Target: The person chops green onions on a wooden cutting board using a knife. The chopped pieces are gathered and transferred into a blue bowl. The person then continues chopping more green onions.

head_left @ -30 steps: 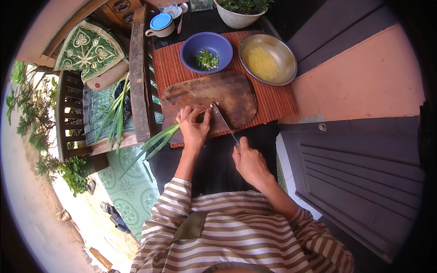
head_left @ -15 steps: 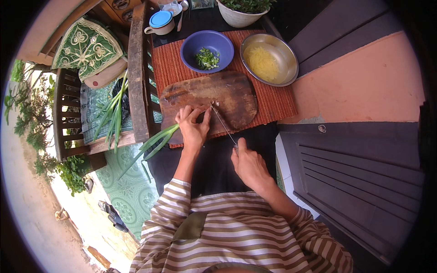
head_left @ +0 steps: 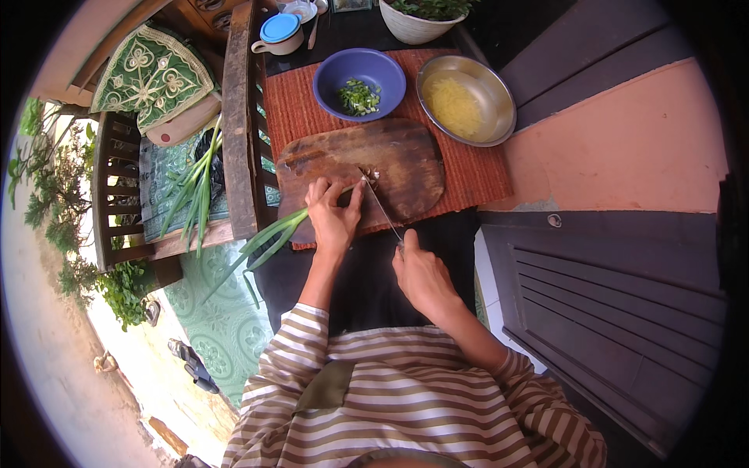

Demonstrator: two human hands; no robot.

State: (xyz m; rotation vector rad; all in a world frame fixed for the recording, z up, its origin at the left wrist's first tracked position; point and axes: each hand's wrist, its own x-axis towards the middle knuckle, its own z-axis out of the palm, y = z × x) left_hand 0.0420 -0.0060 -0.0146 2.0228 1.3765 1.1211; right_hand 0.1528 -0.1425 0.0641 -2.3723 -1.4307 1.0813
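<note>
My left hand (head_left: 334,220) is closed on a bundle of green onions (head_left: 269,236), pressing it onto the worn wooden cutting board (head_left: 406,152). The long green leaves trail off the board's left edge, and the white end pokes out past my fingertips. My right hand (head_left: 425,274) grips the handle of a knife (head_left: 382,207). Its blade lies across the board at the white end, beside small trimmed bits (head_left: 375,175). Behind the board, a blue bowl (head_left: 321,87) holds chopped green onion (head_left: 360,97).
A steel bowl (head_left: 505,117) with pale yellow shreds in liquid stands right of the blue bowl on an orange woven mat (head_left: 289,113). Further back are a lidded cup (head_left: 279,35) and a potted plant (head_left: 417,23). More green onions (head_left: 200,183) lie on the wooden bench (head_left: 191,248) at left.
The knife blade has shifted slightly, and more trimmed bits show beside it. My right hand has moved a little up and left. The whole view has shifted slightly.
</note>
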